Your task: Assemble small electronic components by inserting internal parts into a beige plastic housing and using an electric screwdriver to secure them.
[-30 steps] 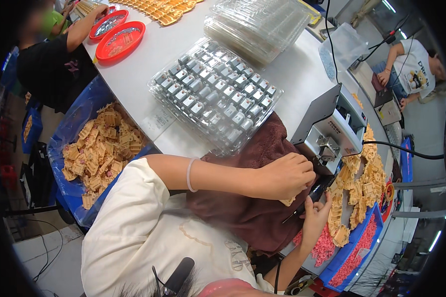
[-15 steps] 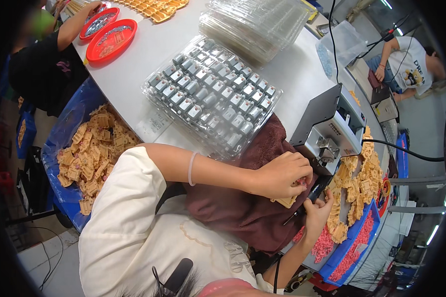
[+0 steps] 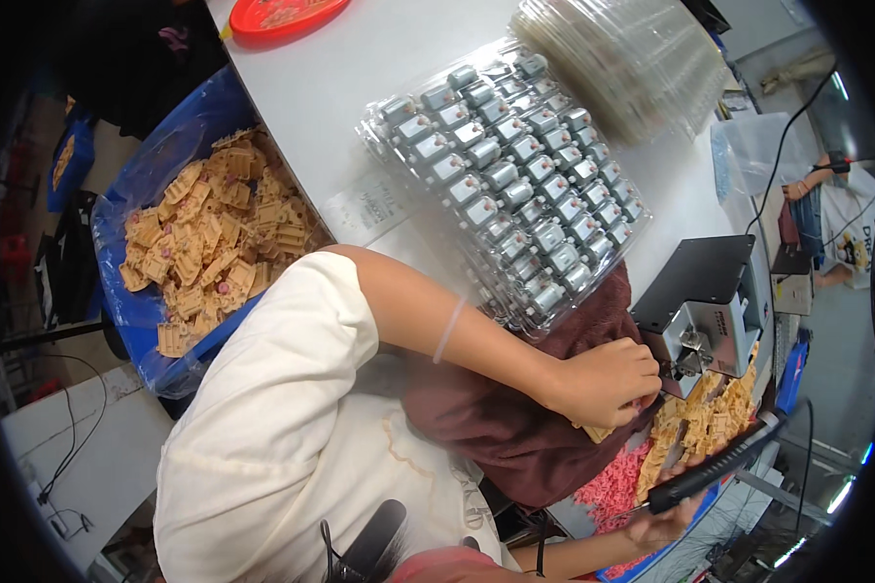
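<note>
My left hand (image 3: pixel 603 382) is closed around a tan plastic part (image 3: pixel 594 431) above the dark brown cloth (image 3: pixel 515 428) on my lap. Only the lower edge of that part shows under my fingers, with a hint of pink beside it. Farther right and nearer to me, my right hand (image 3: pixel 663 520) grips a black electric screwdriver (image 3: pixel 715 466). Its thin bit points left, toward my body, and a black cable leaves its far end. The screwdriver body covers part of my right fingers.
Small motors (image 3: pixel 525 189) fill a clear tray beyond my left arm, beside stacked clear trays (image 3: pixel 632 63). A black and silver bench machine (image 3: pixel 700 311) stands right. Tan parts (image 3: pixel 715 413) and pink pieces (image 3: pixel 612 486) lie near it. A blue bin (image 3: pixel 131 330) of tan parts sits left.
My right hand and the screwdriver have moved right and toward me, away from my left hand. My left hand still holds the tan part. The whole view has shifted.
</note>
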Demonstrator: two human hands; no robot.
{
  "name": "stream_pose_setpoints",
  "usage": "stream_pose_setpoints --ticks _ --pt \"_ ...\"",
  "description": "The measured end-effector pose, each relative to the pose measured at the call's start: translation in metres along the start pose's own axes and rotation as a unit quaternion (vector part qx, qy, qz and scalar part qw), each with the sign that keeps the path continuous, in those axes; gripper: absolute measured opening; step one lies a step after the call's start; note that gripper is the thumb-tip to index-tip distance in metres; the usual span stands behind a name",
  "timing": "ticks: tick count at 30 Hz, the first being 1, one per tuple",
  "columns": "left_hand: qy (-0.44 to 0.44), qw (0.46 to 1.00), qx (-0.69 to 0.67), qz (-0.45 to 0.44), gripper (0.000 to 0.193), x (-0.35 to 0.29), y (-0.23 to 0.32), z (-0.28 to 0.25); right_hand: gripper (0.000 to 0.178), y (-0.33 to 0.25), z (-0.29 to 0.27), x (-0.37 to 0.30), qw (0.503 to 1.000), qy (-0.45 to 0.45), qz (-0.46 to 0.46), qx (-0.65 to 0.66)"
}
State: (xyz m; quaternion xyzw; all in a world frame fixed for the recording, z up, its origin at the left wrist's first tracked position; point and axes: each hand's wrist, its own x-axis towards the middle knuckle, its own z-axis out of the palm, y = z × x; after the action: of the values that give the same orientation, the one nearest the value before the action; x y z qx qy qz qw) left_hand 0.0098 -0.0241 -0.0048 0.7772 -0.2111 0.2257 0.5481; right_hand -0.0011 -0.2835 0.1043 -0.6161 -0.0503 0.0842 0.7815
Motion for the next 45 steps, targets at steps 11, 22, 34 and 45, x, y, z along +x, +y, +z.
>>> stream_pose_setpoints --ticks 11,22,34,45 --pt "0.005 0.999 -0.032 0.0 0.014 0.005 0.004 -0.007 0.065 -0.012 0.062 0.078 0.963 -0.011 -0.271 -0.003" --pt "-0.068 0.996 -0.037 -0.053 0.015 0.011 0.011 -0.018 0.051 -0.011 0.099 0.132 0.951 -0.064 -0.299 -0.045" --pt "-0.064 0.995 -0.029 -0.064 0.017 0.011 0.01 -0.016 0.035 0.018 0.101 0.146 0.94 -0.011 -0.333 -0.074" --pt "-0.049 0.996 -0.04 -0.061 0.02 0.011 0.01 -0.015 0.026 0.011 0.111 0.149 0.892 -0.071 -0.335 -0.296"
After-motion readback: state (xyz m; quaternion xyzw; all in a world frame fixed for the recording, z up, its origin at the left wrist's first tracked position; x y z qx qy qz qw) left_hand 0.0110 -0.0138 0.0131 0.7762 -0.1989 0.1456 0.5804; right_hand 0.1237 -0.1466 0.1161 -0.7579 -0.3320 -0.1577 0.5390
